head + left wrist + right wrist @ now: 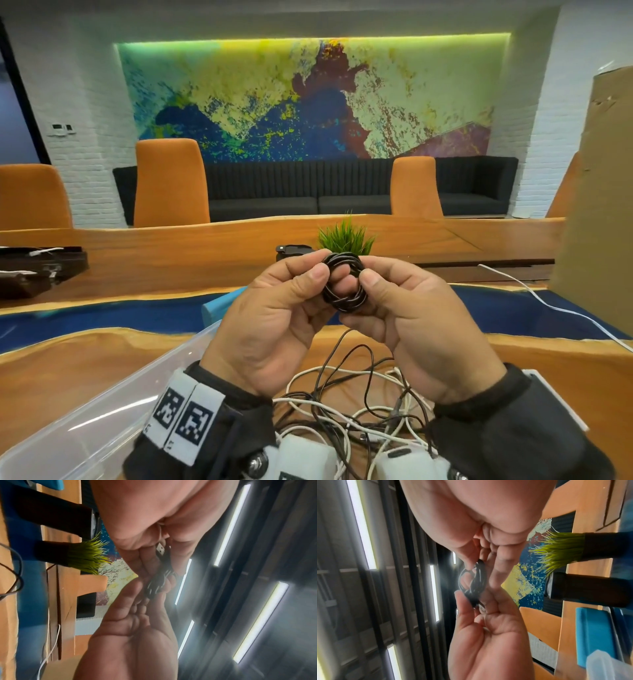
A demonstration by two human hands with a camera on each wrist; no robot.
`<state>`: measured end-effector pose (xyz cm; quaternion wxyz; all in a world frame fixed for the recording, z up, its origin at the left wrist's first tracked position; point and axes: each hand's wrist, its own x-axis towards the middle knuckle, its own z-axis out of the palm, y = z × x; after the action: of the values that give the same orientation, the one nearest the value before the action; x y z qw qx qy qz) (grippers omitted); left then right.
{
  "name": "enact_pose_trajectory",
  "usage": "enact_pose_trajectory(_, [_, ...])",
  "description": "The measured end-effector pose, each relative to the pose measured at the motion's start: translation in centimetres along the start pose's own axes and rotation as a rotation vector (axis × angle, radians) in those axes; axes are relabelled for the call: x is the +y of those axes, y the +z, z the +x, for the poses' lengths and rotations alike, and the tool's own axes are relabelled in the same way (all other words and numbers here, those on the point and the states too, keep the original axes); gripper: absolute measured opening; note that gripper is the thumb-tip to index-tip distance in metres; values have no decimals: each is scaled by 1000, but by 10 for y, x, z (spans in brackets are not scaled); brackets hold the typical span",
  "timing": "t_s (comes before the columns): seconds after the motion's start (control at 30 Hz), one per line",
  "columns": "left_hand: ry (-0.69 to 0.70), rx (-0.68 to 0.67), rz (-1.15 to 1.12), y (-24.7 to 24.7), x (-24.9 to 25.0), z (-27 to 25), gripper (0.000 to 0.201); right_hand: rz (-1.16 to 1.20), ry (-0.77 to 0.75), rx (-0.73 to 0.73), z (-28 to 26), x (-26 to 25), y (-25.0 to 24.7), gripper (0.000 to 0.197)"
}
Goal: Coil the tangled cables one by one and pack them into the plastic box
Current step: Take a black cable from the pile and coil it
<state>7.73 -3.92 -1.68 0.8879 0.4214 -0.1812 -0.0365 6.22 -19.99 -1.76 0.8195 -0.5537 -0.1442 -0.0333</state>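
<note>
Unreadable square-code wristband (183,419) aside, left hand (274,329) and right hand (421,335) pinch the black cable coil (344,284).

From the head view, my left hand (274,329) and right hand (416,329) cover much of the black cable coil (343,285), so I cannot see where its ends sit. The clear plastic box (102,404) is cut off by the lower left edge, and my left wrist hides its near corner. The tangled cables (349,404) run under both wrists and out of frame. A small potted plant (344,236) is half hidden behind the coil. Both wrist views are blurred; a connector (160,548) shows there, its type too soft to tell.
</note>
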Motion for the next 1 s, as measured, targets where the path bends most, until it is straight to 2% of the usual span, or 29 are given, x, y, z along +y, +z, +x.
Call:
enact_pose_trajectory(0.07, [-44,-39,-54,-3,0,1,23,-22,16,-32,0,-5,-3,23])
enact_pose_trajectory(0.2, [-109,-140,-186,-8,-3,1,53,-74,28,-43,-2,-9,-5,29])
enact_pose_trajectory(0.4, [-186,-137,-222,-15,-10,4,66,-191,-10,-1,0,-11,-8,18])
enact_pose_trajectory(0.43, [-202,-132,-183,-14,-10,4,65,-213,-15,9,0,-12,-9,17])
enact_pose_trajectory(0.5, [-214,-101,-45,-12,-8,4,46,-273,-27,39,1,-14,-11,14])
enact_pose_trajectory(0.57, [-203,-6,125,-9,-5,3,29,-345,-35,65,3,-14,-13,13])
enact_pose_trajectory(0.7, [-206,122,346,-7,0,2,41,-463,-9,114,6,-10,-15,10])
enact_pose_trajectory(0.83, [-200,184,473,-11,10,2,31,-506,50,171,11,-8,-23,8])
enact_pose_trajectory(1.0, [-171,202,515,-13,21,2,27,-516,81,246,14,-14,-40,7])
